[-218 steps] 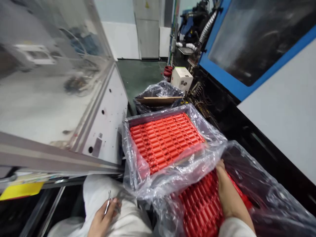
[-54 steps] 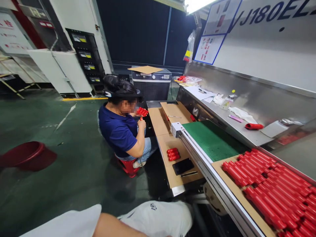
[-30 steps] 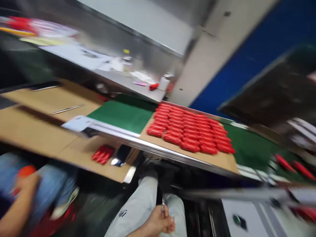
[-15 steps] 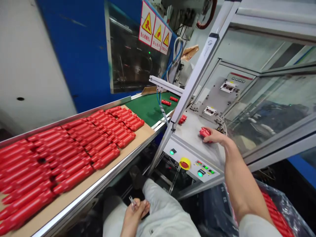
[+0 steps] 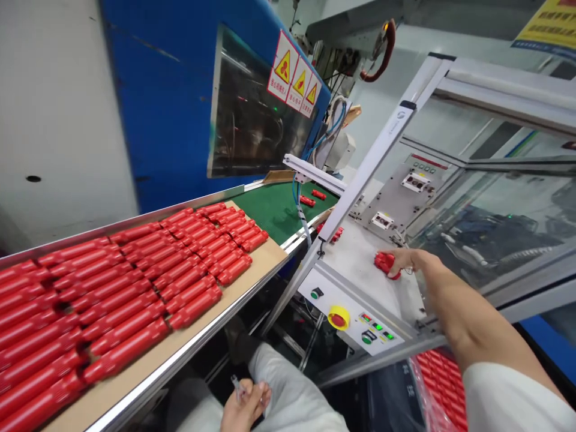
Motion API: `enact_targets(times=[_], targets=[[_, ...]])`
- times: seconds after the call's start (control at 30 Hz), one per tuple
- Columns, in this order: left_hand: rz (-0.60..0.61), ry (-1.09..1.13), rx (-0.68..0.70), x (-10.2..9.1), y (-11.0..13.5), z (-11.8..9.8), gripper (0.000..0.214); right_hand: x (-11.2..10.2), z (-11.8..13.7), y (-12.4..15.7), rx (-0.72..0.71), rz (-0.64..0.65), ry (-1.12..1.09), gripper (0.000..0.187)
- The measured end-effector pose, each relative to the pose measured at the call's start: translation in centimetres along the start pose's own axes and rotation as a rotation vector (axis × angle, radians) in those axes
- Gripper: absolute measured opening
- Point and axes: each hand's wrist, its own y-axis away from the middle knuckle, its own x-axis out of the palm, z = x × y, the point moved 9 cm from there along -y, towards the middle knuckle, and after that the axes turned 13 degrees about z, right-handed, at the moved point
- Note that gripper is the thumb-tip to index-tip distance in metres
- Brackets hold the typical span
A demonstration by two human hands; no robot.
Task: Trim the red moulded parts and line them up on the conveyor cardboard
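While your right hand [image 5: 407, 261] is closed around a glossy red moulded plastic part [image 5: 384, 265] on a pale metal machine ledge [image 5: 355, 276], your left hand [image 5: 245, 408] pinches a slim silver metal tool [image 5: 236, 387], with a brown cardboard tray [image 5: 265, 258] of red cylinders just above it.

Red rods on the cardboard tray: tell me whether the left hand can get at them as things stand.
Probably yes: the left hand sits just below the metal rail, and only that low rail separates it from the red rods. It is holding a small metal tool, though.
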Motion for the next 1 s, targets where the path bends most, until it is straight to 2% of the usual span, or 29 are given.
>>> enact_targets(times=[0.13,0.3,0.5,0.67,0.83,1.0], targets=[[0.001,-0.066,-0.015,-0.2,0.5,0.0,0.078,0.3,-2.5,-0.9,0.117,0.168,0.086,0.035],[-0.009,-0.122,-0.016,-0.5,1.1,-0.4,0.076,0.3,-4.3,-1.2,0.189,0.244,0.149,0.04],[-0.004,-0.138,-0.003,-0.1,1.8,-0.6,0.073,-0.2,-3.8,-2.2,0.179,0.288,0.135,0.038],[-0.005,-0.147,0.013,-0.1,2.4,-0.4,0.072,-0.3,-2.9,-2.9,0.153,0.274,0.14,0.026],[-0.012,-0.152,0.001,0.0,2.7,0.3,0.072,0.2,-2.5,-2.8,0.127,0.296,0.145,0.037],[-0.004,-0.158,-0.022,0.6,3.0,0.5,0.072,-1.0,-3.0,-2.2,0.123,0.283,0.145,0.04]])
